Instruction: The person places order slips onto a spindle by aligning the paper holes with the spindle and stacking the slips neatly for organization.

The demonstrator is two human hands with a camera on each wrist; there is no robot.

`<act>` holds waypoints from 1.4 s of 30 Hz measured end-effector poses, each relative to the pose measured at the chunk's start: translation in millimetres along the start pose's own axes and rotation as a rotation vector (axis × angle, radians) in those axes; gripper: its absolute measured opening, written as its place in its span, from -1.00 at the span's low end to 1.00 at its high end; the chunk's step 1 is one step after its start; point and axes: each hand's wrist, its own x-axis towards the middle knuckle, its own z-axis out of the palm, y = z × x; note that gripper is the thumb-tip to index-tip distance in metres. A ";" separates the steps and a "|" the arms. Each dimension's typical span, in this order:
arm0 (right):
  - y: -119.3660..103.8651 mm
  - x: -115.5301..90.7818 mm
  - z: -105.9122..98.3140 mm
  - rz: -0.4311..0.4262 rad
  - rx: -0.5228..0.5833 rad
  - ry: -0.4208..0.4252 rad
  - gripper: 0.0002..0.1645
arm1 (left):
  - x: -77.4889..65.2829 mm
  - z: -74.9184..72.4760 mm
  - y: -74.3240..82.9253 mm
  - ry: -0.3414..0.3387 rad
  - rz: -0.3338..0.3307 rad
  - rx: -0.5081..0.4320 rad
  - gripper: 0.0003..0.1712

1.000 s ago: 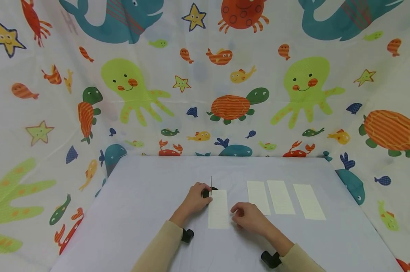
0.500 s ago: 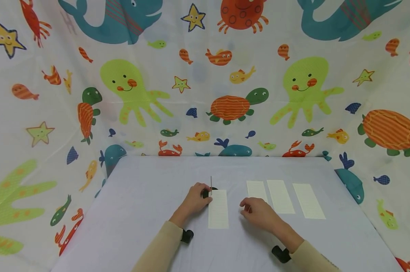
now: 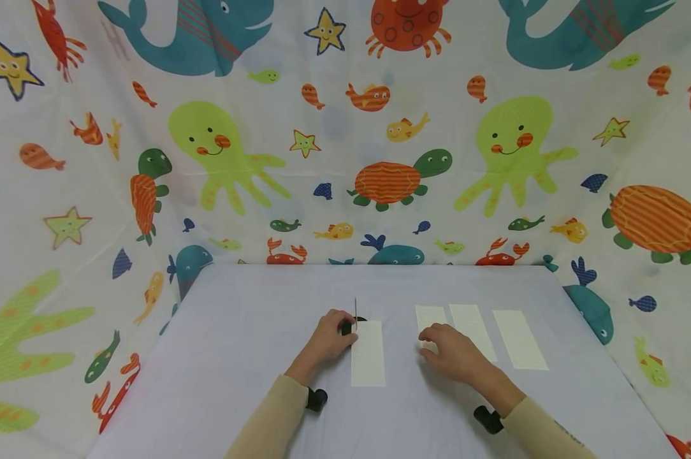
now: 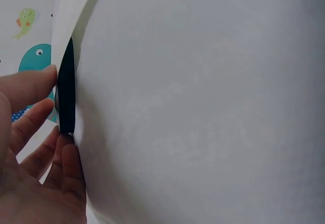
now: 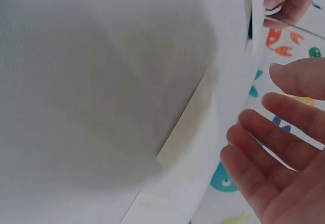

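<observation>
In the head view my left hand (image 3: 327,338) pinches a small black object (image 3: 345,327) at the top left corner of a white paper strip (image 3: 368,357). A thin dark rod (image 3: 356,308) sticks out beyond the fingers. In the left wrist view the black object (image 4: 67,99) looks wedge-shaped and sits under the paper's edge, between thumb and fingers; its exact kind is unclear. My right hand (image 3: 451,352) hovers with loosely bent fingers over another paper strip (image 3: 430,313), partly covering it. Nothing shows between its fingers in the right wrist view.
Two more paper strips, a middle one (image 3: 470,325) and a far right one (image 3: 520,339), lie on the white-covered table (image 3: 254,319). Behind and at both sides hangs a cloth (image 3: 345,236) printed with sea animals.
My right hand has moved right and slightly away, from beside the held paper strip to above the nearest of the right-hand strips. The left hand keeps its place.
</observation>
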 end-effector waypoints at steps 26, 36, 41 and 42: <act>52.4 12.0 -7.0 -0.076 -0.207 -0.021 -0.50 | 0.0 2.1 1.3 0.007 -0.039 0.003 -0.72; 58.6 12.0 -4.7 -0.022 -0.216 -0.074 -0.42 | -0.8 4.4 3.5 0.007 -0.065 0.001 -0.72; 62.2 12.5 -2.1 -0.002 -0.207 -0.089 -0.38 | -0.5 4.7 3.7 0.014 -0.065 -0.001 -0.71; 63.0 12.5 -1.2 -0.002 -0.208 -0.092 -0.38 | -0.4 4.7 3.8 0.015 -0.065 -0.003 -0.71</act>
